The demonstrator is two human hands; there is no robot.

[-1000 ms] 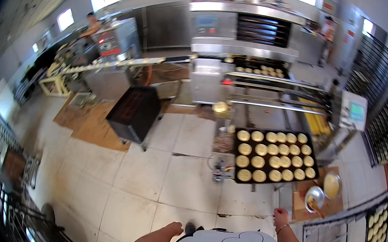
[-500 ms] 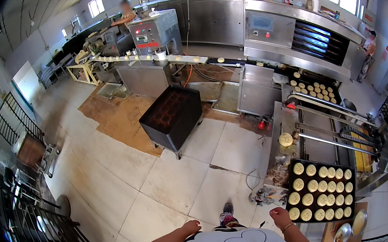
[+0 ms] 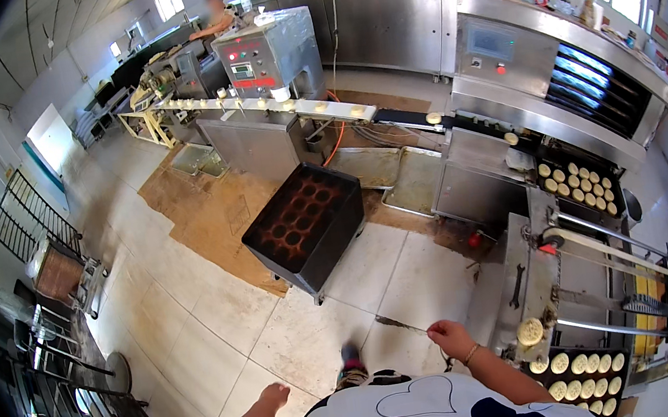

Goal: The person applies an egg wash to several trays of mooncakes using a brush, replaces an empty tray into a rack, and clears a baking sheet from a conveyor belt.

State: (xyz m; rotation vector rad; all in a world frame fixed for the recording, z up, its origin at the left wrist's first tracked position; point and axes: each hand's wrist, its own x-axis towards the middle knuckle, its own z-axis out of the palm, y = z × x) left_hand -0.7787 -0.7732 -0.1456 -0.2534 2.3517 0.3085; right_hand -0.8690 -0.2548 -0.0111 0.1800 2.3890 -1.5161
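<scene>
My left hand (image 3: 274, 395) hangs low in front of me, its fingers loosely curled with nothing seen in them. My right hand (image 3: 450, 338) reaches forward over the floor, thumb and fingers pinched together; whatever they may hold is too small to make out. Ahead stands a wheeled stack of black baking trays (image 3: 269, 261), the top one marked with round brown patches. To the right of my right hand a single pale round dough piece (image 3: 530, 332) sits on the metal machine edge. Below it lies a dark tray of dough rounds (image 3: 548, 379), partly hidden by my arm.
A conveyor (image 3: 304, 106) carries dough pieces past a control box (image 3: 243, 60) toward a filled tray (image 3: 545, 191) at right. A wrench (image 3: 518, 285) lies on the machine. Metal racks (image 3: 82, 410) stand at left; a co-worker (image 3: 215, 20) is at the back.
My view has shifted nearer the black tray stack, which appears larger. My right hand has moved forward and left of the machine, while my left hand has swung out to the left.
</scene>
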